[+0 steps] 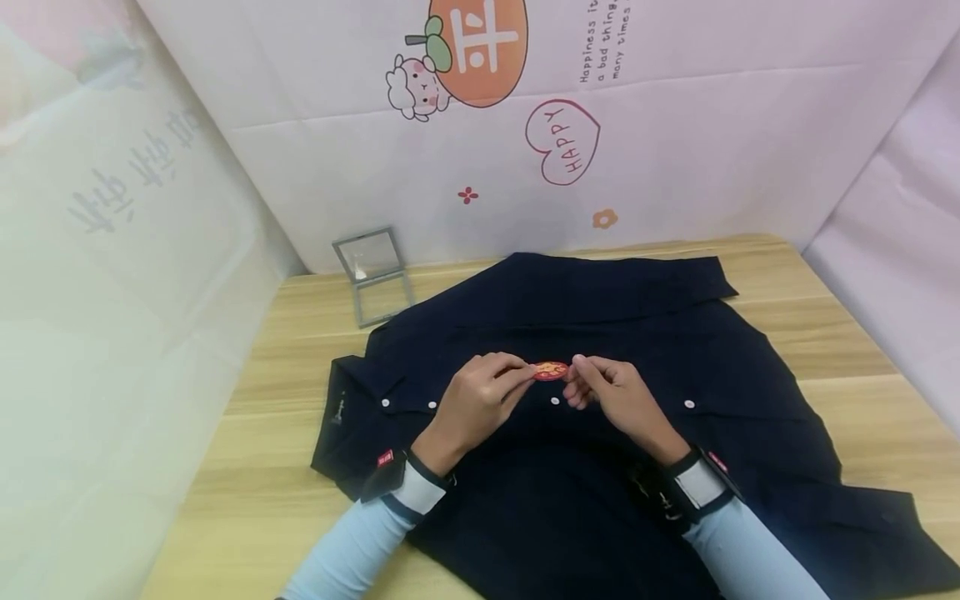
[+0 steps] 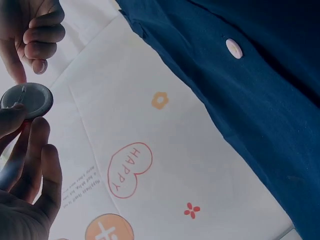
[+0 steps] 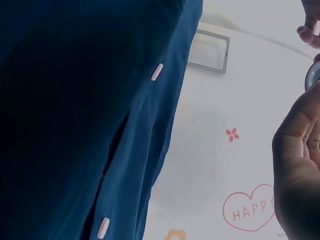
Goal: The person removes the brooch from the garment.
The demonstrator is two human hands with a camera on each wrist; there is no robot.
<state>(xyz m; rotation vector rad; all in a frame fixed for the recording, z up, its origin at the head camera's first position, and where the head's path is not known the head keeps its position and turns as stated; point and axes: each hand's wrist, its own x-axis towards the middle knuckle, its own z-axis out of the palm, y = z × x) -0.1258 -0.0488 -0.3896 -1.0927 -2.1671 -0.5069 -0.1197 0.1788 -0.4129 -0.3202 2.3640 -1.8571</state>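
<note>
A round red pin badge [image 1: 551, 371] with a yellow design is held above a dark navy shirt [image 1: 600, 317]. My left hand [image 1: 483, 392] pinches the badge's left edge between thumb and fingers. At the opposite edge is my right hand [image 1: 618, 400], fingers curled, its fingertips gripping the rim. The left wrist view shows the badge's grey metal back [image 2: 37, 100] with a thin pin across it, the left thumb pressing there. Only a sliver of the badge [image 3: 313, 75] appears in the right wrist view, beside the right hand [image 3: 300, 150].
The shirt lies spread over the wooden table [image 1: 247, 433], its collar [image 1: 345, 408] to the left and white buttons [image 1: 689, 404] along the front. A grey hinged square case [image 1: 382, 296] stands open behind the collar. A printed white cloth [image 1: 337, 183] hangs at the back.
</note>
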